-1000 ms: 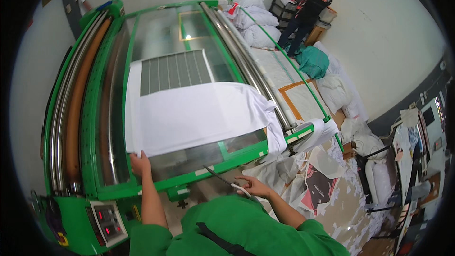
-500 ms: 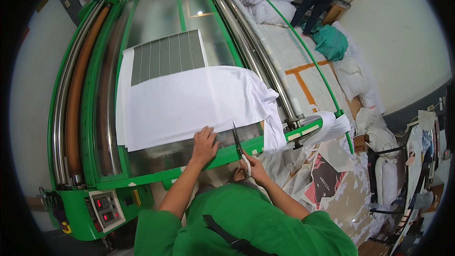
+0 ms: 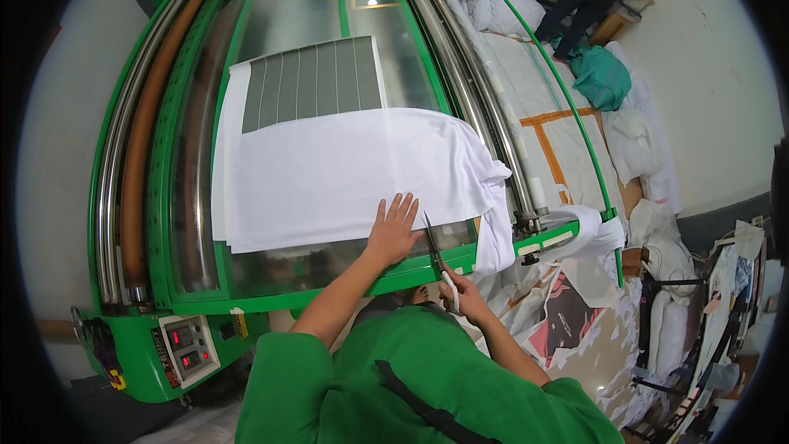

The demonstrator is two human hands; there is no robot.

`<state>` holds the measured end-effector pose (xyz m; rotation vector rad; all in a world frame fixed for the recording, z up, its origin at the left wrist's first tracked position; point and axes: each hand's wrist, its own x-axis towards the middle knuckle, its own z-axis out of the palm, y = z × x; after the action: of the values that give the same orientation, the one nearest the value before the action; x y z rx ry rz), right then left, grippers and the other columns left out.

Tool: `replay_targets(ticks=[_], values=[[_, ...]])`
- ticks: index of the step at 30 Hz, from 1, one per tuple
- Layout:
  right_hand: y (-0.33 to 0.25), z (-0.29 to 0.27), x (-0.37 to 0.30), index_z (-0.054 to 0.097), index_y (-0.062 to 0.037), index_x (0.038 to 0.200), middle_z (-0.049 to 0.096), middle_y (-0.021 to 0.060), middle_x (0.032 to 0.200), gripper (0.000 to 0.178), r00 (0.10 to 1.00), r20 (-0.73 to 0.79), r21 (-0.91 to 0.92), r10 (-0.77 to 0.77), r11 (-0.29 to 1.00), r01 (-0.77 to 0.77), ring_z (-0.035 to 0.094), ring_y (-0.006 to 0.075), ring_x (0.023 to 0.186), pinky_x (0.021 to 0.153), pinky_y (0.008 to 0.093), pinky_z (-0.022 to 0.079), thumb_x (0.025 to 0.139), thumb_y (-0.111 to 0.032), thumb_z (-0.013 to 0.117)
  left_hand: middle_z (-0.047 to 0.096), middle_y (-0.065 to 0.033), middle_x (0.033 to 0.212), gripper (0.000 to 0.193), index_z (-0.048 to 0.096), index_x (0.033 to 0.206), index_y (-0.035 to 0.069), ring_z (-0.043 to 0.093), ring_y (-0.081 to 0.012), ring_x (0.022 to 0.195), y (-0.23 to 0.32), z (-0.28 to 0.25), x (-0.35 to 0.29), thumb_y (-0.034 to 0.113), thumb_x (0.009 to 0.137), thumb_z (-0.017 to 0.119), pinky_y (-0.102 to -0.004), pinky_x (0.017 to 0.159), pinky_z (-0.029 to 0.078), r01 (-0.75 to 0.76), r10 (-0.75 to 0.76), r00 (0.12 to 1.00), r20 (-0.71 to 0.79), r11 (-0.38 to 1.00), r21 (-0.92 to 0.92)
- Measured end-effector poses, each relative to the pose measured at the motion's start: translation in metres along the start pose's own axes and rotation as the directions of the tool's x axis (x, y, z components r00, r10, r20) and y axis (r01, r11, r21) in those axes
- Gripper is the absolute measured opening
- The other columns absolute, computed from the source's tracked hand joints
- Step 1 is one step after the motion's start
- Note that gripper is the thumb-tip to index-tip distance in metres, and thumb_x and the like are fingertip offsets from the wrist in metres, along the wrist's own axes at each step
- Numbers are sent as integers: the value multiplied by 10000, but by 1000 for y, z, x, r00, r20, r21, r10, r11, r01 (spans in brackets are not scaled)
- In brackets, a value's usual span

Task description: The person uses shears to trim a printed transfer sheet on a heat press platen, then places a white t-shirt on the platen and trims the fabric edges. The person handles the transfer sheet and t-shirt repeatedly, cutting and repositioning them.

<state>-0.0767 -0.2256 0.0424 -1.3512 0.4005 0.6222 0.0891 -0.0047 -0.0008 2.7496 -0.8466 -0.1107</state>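
Note:
My left hand [image 3: 394, 233] lies flat on the near edge of a white cloth [image 3: 329, 168], fingers spread. Just right of it, my right hand [image 3: 470, 299] grips scissors [image 3: 435, 248] by their white handle. The dark blades point away from me and their tips reach the cloth's near edge; I cannot tell whether they are parted. Beyond the cloth shows a grey sheet with thin pale stripes and a white border [image 3: 316, 86], its near part covered. At the right, the cloth bunches up and hangs over the green frame.
The sheets rest on the shiny bed of a green machine [image 3: 304, 267]. Metal rollers [image 3: 485, 107] run along its right, a brown roller [image 3: 148, 115] along its left. A control box [image 3: 189, 349] sits near left. Scraps litter the floor right; a person [image 3: 588, 0] stands far right.
My left hand has slid forward and right onto the cloth, its fingers now spread. The scissors remain in my right hand beside the cloth's edge. The whole view has shifted slightly.

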Motion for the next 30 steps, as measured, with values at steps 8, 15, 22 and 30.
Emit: replay_targets(ticks=[8, 15, 22, 30], values=[[-3, 16, 9, 375, -122, 1661, 604, -32, 903, 788, 997, -54, -33, -54, 998, 52, 515, 57, 695, 600, 241, 431, 1007, -337, 759, 566, -140, 1454, 553, 636, 1356, 57, 449, -348, 1428, 5, -5, -6, 288, 877, 788, -571, 1178, 289, -41, -6, 949, -314, 989, -143], [-1, 33, 17, 370, -112, 1662, 561, -50, 886, 782, 993, -96, -3, -72, 997, 72, 490, 46, 698, 602, 229, 417, 1012, -302, 760, 649, 10, 1104, 281, 712, 1067, 147, 578, -230, 1112, -4, 10, -10, 191, 809, 814, -478, 921, 331, -94, -12, 881, -473, 975, -200], [-6, 38, 21, 343, -98, 1671, 564, -51, 973, 791, 996, -74, -4, -54, 999, 54, 465, 45, 765, 656, 218, 412, 1022, -297, 749, 642, 45, 1019, 180, 693, 968, 182, 593, -190, 1059, -6, 12, -8, 136, 808, 763, -474, 875, 301, -110, 20, 873, -487, 982, -157], [-12, 41, 18, 341, -73, 1667, 601, -2, 1133, 794, 996, -81, -35, -42, 999, 39, 514, 78, 903, 790, 226, 452, 1020, -288, 747, 660, 15, 1057, 252, 709, 1030, 149, 597, -229, 1080, -8, 13, -10, 129, 793, 790, -495, 916, 316, -180, 61, 879, -472, 961, -211]])
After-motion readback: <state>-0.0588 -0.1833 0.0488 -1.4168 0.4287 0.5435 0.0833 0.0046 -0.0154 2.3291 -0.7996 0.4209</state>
